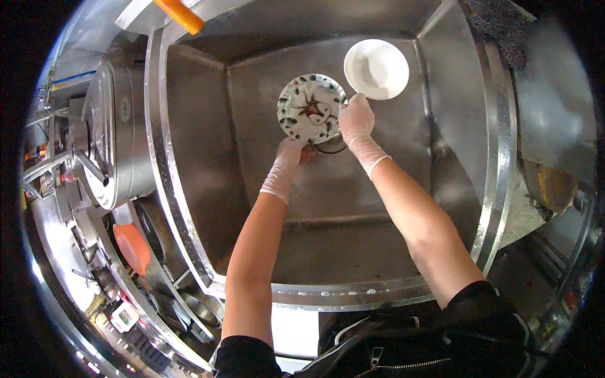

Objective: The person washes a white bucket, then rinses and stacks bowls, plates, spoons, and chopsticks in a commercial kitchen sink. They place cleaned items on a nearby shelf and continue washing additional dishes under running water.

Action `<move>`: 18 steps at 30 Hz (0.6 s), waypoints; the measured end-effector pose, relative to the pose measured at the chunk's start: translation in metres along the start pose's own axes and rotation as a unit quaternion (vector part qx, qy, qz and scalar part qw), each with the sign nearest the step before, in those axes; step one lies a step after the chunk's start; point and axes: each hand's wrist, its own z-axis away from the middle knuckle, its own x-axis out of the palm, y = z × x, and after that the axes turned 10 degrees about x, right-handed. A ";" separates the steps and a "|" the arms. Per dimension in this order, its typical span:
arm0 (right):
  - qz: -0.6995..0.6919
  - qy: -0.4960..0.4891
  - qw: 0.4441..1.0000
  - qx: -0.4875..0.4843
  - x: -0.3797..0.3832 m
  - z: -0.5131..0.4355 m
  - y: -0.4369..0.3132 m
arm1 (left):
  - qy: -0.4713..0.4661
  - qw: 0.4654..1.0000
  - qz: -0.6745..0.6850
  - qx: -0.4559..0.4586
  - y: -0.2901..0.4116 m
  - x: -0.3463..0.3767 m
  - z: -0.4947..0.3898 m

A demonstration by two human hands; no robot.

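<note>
A round white plate [302,101] with a deer's head and a leafy rim pattern is held in the metal sink [331,189]. My left hand [289,153], in a thin clear glove, grips its lower edge, with some fingers hidden beneath. On the plate's right edge is my gloved right hand [357,118], its thumb side against the rim. A dark curved edge [331,150] shows just under the plate; what it belongs to is unclear. Close beyond my right hand stands a white bowl [375,69], near the sink's far right corner.
An orange pipe or hose end [182,16] juts over the far left rim. Left of the sink are a large metal pot [116,137], an orange-red plastic bowl [132,248] and shelves of utensils. The raised sink rim [350,295] runs before my body.
</note>
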 end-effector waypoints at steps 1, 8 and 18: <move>0.008 -0.002 1.000 -0.016 0.001 -0.002 -0.001 | -0.002 0.999 0.031 -0.018 0.003 -0.001 -0.003; 0.051 -0.019 0.987 -0.151 -0.033 -0.020 -0.008 | -0.016 0.997 0.070 -0.017 0.009 0.011 -0.001; 0.143 -0.031 0.946 -0.289 -0.133 -0.008 0.079 | -0.064 0.786 -0.606 0.103 -0.008 -0.043 0.035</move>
